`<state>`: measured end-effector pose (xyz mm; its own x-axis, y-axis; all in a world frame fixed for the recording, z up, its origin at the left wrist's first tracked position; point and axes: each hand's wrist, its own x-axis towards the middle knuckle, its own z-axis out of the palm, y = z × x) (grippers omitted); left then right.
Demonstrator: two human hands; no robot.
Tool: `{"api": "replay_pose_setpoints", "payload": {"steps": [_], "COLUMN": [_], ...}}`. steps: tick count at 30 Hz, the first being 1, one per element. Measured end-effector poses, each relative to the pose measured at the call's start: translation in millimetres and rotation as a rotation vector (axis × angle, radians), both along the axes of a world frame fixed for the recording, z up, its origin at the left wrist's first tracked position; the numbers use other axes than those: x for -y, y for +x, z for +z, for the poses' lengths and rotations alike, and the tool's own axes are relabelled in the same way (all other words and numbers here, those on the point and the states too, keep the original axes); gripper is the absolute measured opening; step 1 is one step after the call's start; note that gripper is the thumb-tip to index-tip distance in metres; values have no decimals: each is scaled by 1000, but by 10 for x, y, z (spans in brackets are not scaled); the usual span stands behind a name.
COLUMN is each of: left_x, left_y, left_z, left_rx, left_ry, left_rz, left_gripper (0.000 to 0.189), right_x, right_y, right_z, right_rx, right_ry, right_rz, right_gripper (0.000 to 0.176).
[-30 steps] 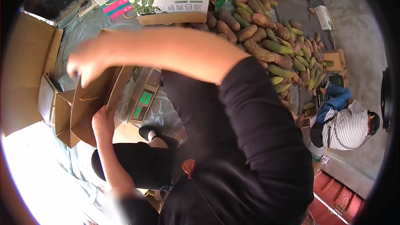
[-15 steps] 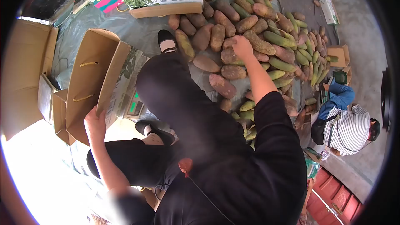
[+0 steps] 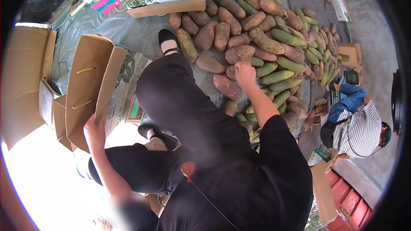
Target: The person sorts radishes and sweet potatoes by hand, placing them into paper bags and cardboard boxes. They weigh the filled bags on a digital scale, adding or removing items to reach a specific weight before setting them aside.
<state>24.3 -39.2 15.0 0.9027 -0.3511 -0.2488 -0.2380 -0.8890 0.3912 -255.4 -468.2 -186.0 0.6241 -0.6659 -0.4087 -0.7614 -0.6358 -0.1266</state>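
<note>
My left hand (image 3: 94,133) grips the near edge of an open cardboard box (image 3: 110,81) with yellow rope handles, its thumb and fingers closed over the rim. The box stands tilted beside a scale (image 3: 134,111) with a lit green display. My right hand (image 3: 245,75) is closed at the end of a reddish-brown radish (image 3: 230,72), partly hidden behind the fingers. Just above it lies a brownish radish (image 3: 239,54), and below left a pinkish one (image 3: 227,87). Green radishes (image 3: 277,77) lie right of my right hand.
A large heap of radishes (image 3: 267,38) spreads across plastic sheeting on the floor. Printed radish boxes (image 3: 167,0) stand at the top left. A person (image 3: 357,124) in a striped shirt bends at the right, near a cardboard box (image 3: 324,192). My shoe (image 3: 168,42) is beside the heap.
My right hand has moved towards me from one radish to the one below it. My left hand keeps its hold on the box. A cardboard box has come into view at lower right.
</note>
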Motion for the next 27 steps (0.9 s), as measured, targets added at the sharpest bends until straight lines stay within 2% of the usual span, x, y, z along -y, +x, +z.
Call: {"api": "replay_pose_setpoints", "payload": {"steps": [1,2,4,5,6,8,9,10,12,14,17,19,20,23,24,26,27], "left_x": [-26,-62,-87,-19,-82,-107,-225,-84,-70,-30,-42,-78,-76,-100,-102,-114,-138], "left_y": [12,22,21,27,42,40,49,32,19,19,-7,-15,-24,-28,-28,-26,-31], "left_z": [-24,-41,-75,10,-47,-30,-151,-12,8,55,65,36,27,-3,-11,-21,-53], "left_rx": [9,20,46,-32,45,19,140,35,36,-22,-13,-10,-9,-30,-28,-31,-4], "left_ry": [-13,-22,-14,87,104,100,145,132,155,142,113,106,103,137,128,211,205], "left_rz": [-20,-35,-11,27,-52,-17,-78,-15,-5,25,-3,-21,-29,-39,-29,-94,-121], "left_gripper": [22,23,24,26,26,27,26,24,21,25,22,20,20,17,17,16,14], "right_x": [21,53,150,176,211,323,337,336,393,391,366,333,319,339,420,404,354], "right_y": [68,132,304,370,420,440,483,504,544,602,601,579,590,658,682,841,967], "right_z": [33,43,36,23,8,-219,-227,-226,-287,-216,-106,19,85,204,187,339,543], "right_rx": [81,85,115,47,-15,30,-38,-110,-150,-219,-223,-138,-134,161,164,611,647], "right_ry": [-115,-107,-294,-347,-403,-422,-376,-336,-324,-316,-367,-344,-352,-81,-90,180,290], "right_rz": [29,39,174,263,360,514,541,568,584,635,714,573,589,131,141,-15,-85], "right_gripper": [25,25,39,44,49,48,45,42,38,33,36,50,50,75,75,76,76]}}
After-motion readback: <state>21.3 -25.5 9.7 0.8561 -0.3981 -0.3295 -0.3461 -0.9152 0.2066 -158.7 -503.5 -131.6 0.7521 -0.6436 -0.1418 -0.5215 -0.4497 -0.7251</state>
